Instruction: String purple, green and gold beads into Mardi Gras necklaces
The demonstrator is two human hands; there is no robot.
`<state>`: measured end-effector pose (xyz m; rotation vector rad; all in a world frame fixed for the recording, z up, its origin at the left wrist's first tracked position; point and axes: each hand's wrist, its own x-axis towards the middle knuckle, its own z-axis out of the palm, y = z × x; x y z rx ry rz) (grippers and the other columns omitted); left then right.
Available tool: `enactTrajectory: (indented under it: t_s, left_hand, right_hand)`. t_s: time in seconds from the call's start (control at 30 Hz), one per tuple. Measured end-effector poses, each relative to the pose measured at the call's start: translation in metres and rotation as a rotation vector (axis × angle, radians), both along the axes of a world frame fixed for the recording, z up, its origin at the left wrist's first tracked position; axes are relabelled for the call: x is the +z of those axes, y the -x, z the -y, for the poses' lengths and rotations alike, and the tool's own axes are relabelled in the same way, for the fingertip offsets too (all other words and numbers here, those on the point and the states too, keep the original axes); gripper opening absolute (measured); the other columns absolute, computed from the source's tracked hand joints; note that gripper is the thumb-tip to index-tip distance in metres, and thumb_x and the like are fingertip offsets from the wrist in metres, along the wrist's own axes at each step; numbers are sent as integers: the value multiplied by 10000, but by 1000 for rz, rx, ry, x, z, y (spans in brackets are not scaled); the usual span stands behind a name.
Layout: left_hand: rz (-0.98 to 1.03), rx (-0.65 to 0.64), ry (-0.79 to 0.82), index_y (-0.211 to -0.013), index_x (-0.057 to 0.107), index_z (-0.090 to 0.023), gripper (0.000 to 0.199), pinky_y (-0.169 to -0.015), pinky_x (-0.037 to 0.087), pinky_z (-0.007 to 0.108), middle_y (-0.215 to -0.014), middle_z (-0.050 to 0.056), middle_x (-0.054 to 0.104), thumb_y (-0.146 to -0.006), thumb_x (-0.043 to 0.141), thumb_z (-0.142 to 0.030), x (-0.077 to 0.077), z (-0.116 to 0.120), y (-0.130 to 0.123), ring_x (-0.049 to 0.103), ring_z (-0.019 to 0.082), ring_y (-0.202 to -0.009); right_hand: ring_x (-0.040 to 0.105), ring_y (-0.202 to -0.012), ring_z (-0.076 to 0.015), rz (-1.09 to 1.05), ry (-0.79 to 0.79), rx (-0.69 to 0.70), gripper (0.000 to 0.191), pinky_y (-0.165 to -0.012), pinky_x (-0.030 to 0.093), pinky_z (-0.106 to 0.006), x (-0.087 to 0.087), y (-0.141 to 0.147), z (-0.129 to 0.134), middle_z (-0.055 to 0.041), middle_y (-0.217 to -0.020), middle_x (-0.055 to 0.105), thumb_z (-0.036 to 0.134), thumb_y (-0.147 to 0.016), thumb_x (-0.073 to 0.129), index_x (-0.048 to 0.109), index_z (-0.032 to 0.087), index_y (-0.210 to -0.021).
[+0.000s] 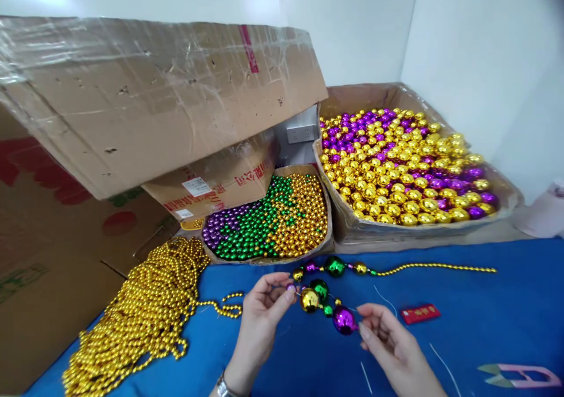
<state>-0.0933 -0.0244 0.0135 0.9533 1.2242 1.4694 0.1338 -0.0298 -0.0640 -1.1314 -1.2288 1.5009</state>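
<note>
Left hand (262, 313) and right hand (390, 339) pinch one strand (328, 310), three large balls (343, 320) between the grips.

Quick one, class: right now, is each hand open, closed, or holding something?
Left hand: closed, pinching a small purple bead.
Right hand: closed, pinching the bead strand beside its large purple bead.

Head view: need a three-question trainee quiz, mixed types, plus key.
1. True or false: the snips lie on the blue cloth.
2. Which large bead is nearest the right hand? A) gold B) green C) purple
3. Which hand's wrist wears the watch?

Key:
1. True.
2. C, the purple bead.
3. The left hand.
</note>
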Motion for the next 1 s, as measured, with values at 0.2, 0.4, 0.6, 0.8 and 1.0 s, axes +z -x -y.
enactTrajectory:
  t_s: [0.2,0.4,0.6,0.8,1.0]
  left_hand:
    - [-106,-8,55,-893,641,-162,206,-681,481,216,-820,38,678,-729,707,-268,-28,7,-7,599,131,-751]
    - [-363,-84,-7,-782,666,-163,131,-681,474,246,-876,60,683,-776,648,-293,-31,14,-22,610,162,-771]
    - [-632,-181,-310,-798,650,-194,35,-816,463,271,-954,39,667,-807,616,-189,30,13,-42,614,166,-909]
    - [-583,-188,-417,-827,634,-186,40,-801,489,275,-936,38,666,-813,607,-159,66,7,-57,619,164,-898]
    - [-528,-193,-362,-1027,586,-205,171,-832,491,309,-1048,58,640,-866,529,-211,39,14,-55,604,175,-954]
  right_hand:
    - [657,-798,-184,53,-9,49,307,-719,533,-303,-32,13,8,-38,-858,621,444,-874,470,477,199,-1058]
    - [670,-734,-186,225,-125,85,257,-637,540,-299,-37,1,6,-74,-915,653,383,-892,436,520,195,-1046]
    - [626,-779,-163,379,-330,156,275,-661,491,-269,33,-19,-9,-41,-1135,607,334,-916,440,543,281,-1166]
    - [593,-673,-120,372,-509,312,212,-653,453,-232,60,2,-11,-16,-986,644,276,-925,453,605,258,-1072]
    - [558,-599,-113,341,-473,253,233,-595,423,-222,49,-5,-12,13,-678,583,301,-949,412,622,202,-943]
